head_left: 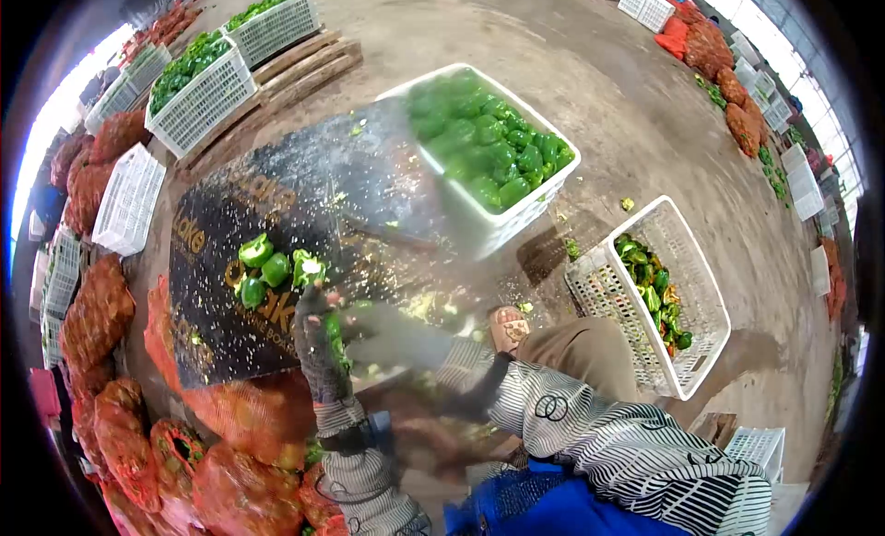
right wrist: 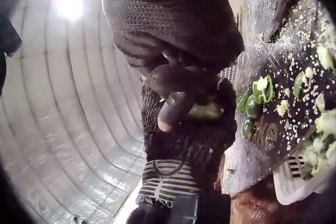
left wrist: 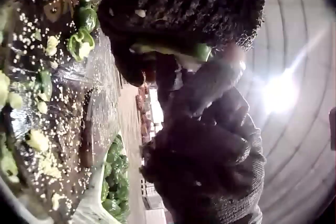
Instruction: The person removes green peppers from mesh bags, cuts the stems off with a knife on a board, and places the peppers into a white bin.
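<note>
In a dark knitted glove, my left hand (head_left: 323, 347) holds a green pepper (head_left: 336, 341) over the near edge of a black printed board. My gloved right hand (head_left: 401, 338), blurred in the head view, is close against it. The left wrist view shows the pepper's pale green side (left wrist: 173, 50) between both hands, and the right hand (left wrist: 205, 150) with curled fingers and a bare thumb tip at its end. From the right wrist, the pepper (right wrist: 206, 111) is mostly hidden by gloves. Several green peppers (head_left: 275, 270), one cut open, lie on the board (head_left: 212, 232).
White seeds and pale cores litter the board, where a brown bar-shaped thing (right wrist: 283, 11) also lies. Beyond stands a white crate (head_left: 570, 163) full of green peppers; at right, another crate (head_left: 717, 324) holds pepper pieces. Red mesh sacks (head_left: 244, 485) crowd the left.
</note>
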{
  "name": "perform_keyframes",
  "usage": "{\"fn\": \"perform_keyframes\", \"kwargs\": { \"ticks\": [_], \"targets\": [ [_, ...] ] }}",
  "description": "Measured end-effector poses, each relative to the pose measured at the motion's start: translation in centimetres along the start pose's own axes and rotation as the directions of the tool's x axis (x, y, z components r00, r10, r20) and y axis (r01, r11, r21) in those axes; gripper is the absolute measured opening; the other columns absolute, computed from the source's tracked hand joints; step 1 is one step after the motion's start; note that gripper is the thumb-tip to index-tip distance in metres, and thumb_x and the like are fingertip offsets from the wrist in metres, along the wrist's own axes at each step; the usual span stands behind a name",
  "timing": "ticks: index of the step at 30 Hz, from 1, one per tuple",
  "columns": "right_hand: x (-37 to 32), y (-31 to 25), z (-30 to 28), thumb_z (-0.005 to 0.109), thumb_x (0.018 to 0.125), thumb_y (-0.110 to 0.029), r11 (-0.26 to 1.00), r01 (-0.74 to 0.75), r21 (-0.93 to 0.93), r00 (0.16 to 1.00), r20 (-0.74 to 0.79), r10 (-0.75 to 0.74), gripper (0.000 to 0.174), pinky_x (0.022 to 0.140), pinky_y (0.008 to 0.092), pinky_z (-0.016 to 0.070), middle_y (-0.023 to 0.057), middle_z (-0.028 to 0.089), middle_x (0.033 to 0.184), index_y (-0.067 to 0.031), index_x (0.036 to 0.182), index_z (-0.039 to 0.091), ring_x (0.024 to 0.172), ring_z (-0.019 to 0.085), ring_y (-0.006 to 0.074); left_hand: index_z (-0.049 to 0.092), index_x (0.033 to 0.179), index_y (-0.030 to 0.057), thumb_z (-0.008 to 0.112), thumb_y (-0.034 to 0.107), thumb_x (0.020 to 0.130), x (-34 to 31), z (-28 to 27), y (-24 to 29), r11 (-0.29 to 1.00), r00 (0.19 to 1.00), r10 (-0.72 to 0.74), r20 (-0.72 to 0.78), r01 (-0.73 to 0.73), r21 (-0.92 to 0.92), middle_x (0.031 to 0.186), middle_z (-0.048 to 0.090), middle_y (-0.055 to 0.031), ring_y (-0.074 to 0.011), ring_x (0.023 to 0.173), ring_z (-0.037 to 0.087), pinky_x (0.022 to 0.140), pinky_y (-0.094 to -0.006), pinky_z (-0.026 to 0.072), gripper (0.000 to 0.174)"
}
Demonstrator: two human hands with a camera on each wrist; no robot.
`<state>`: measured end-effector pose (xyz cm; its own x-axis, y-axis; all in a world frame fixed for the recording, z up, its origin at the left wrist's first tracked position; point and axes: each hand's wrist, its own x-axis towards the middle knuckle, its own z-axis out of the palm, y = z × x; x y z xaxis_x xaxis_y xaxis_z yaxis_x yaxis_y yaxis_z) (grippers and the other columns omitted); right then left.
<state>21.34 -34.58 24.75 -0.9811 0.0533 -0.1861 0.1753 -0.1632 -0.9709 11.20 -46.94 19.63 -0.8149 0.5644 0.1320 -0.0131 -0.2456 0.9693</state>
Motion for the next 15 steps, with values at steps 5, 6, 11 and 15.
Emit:
{"fn": "perform_keyframes", "kwargs": {
  "ticks": [5, 6, 11, 15],
  "targets": [
    [0.2, -0.8, 0.5, 0.07, 0.081, -0.014, 0.969, -0.159, -0.191, 0.987, -0.055, 0.151, 0.063, 0.08, 0.0348, 0.0567, 0.024, 0.058, 0.123, 0.0044, 0.136, 0.046, 0.09, 0.065, 0.021, 0.045, 0.138, 0.0022, 0.042, 0.053, 0.098, -0.2, 0.8, 0.0, 0.995, 0.999, 0.029, -0.045, -0.033, -0.091, 0.117, 0.06, -0.0105, -0.018, 0.1, 0.059, 0.084, -0.031, 0.0502, 0.065],
    [0.1, -2.1, 1.0, 0.071, 0.081, -0.016, 0.968, -0.215, -0.128, 0.976, -0.052, 0.21, 0.064, 0.081, 0.0357, 0.0565, 0.0238, 0.059, 0.122, 0.0037, 0.136, 0.046, 0.09, 0.064, 0.021, 0.046, 0.137, 0.0011, 0.041, 0.052, 0.099, -0.5, 0.9, 0.5, 0.987, 0.992, -0.065, -0.108, 0.048, -0.153, 0.117, 0.06, -0.0103, -0.0177, 0.1, 0.06, 0.084, -0.0307, 0.0494, 0.064],
    [1.5, 1.5, 1.0, 0.073, 0.081, -0.015, 0.993, 0.085, -0.085, 0.996, -0.021, -0.087, 0.041, 0.08, 0.0315, 0.0528, 0.0132, 0.067, 0.102, 0.0024, 0.117, 0.062, 0.089, 0.063, 0.0173, 0.05, 0.133, 0.0005, 0.033, 0.055, 0.1, -0.9, 1.0, 1.8, 0.981, 0.996, -0.013, -0.084, -0.004, -0.195, 0.115, 0.06, -0.0092, -0.0175, 0.096, 0.058, 0.084, -0.0293, 0.0489, 0.066],
    [1.6, 1.3, 1.8, 0.074, 0.079, -0.014, 0.977, 0.005, -0.214, 0.991, -0.127, -0.033, 0.04, 0.08, 0.0318, 0.0514, 0.0137, 0.068, 0.098, 0.0036, 0.113, 0.064, 0.088, 0.063, 0.0176, 0.052, 0.132, 0.0013, 0.033, 0.05, 0.103, -1.1, 0.2, 1.1, 0.983, 0.991, 0.133, -0.015, -0.13, 0.129, 0.111, 0.06, -0.0083, -0.017, 0.096, 0.058, 0.084, -0.0287, 0.0493, 0.06]
  ]
}}
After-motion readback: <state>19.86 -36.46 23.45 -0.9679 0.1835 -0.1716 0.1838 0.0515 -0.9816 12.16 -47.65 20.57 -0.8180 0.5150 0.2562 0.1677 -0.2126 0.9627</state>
